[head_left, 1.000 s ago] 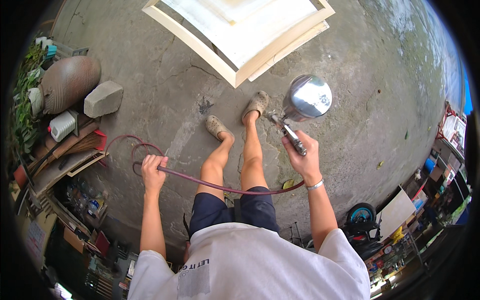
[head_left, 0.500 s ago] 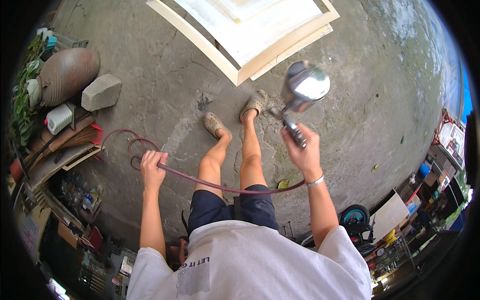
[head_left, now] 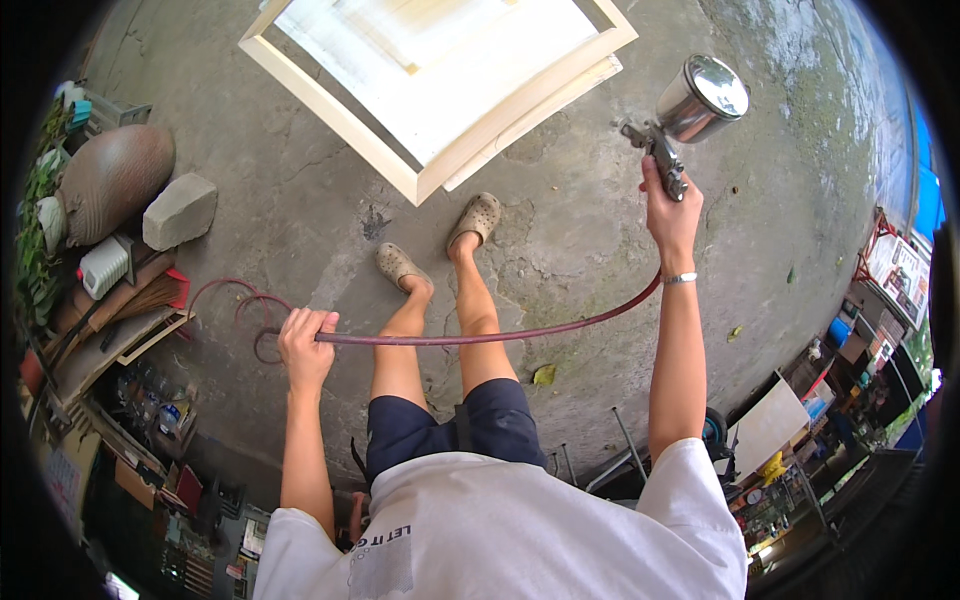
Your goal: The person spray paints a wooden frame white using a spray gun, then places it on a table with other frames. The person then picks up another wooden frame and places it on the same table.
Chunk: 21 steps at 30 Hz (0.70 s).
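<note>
Silver metal shines on the spray gun (head_left: 664, 165) that we hold up at the far right. Our right hand (head_left: 672, 210) has its fingers wrapped tight around the handle. On top of the gun sits a big round cup (head_left: 705, 98), shiny like a mirror, tipped a bit to the right. Around our right wrist we wear a shiny band (head_left: 680, 278).

Our left hand (head_left: 305, 348) has its fingers clamped on a dark red hose (head_left: 500, 336). The hose bends in front of our legs from left to right and goes out of sight by our right wrist. We cannot see where it ends there. To the left of our left hand, it makes loops near the floor (head_left: 570, 250).

Far off in the middle, to the left of the gun, we see a pale wood frame (head_left: 345, 118) with a white sheet (head_left: 440, 65) inside it. The gun is near the frame's right corner but does not touch it.

We wear tan shoes (head_left: 403, 266) with holes and stand on gray, cracked ground. On the left we see a gray block (head_left: 180, 212) just beside a brown clay jar (head_left: 118, 180). Nearer to us is a white jug (head_left: 104, 268). A yellow leaf (head_left: 544, 374) lies to the right of our legs.
</note>
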### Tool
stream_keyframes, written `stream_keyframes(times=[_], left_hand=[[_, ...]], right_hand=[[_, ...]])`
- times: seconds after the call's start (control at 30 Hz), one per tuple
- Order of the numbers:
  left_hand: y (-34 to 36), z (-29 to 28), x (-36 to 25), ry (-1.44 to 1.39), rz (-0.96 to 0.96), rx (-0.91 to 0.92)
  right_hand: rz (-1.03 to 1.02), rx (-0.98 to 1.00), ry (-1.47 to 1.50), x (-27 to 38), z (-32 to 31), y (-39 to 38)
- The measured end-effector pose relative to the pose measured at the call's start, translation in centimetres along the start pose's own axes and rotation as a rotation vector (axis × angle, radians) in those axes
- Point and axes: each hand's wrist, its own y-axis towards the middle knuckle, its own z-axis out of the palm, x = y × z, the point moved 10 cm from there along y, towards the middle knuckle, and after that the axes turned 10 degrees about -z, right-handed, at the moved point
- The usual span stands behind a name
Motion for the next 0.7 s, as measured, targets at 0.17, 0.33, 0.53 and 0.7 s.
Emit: stream_keyframes(times=[0.17,0.33,0.53,0.7], left_hand=[[1.8,2.1,-3.4,-0.015,-0.023,0.018],[2.8,3.9,-5.9,-0.020,-0.049,0.011],[3.5,5.0,-6.4,-0.027,-0.092,-0.007],[3.0,4.1,-4.7,-0.040,-0.120,-0.035]], right_hand=[[0.061,-0.045,-0.026,-4.5,-1.7,6.0],[0.051,-0.112,-0.114,-7.8,-4.2,11.8],[-0.021,-0.329,-0.086,-6.2,-8.3,15.4],[0.062,-0.126,-0.079,-4.1,-6.1,13.2]])
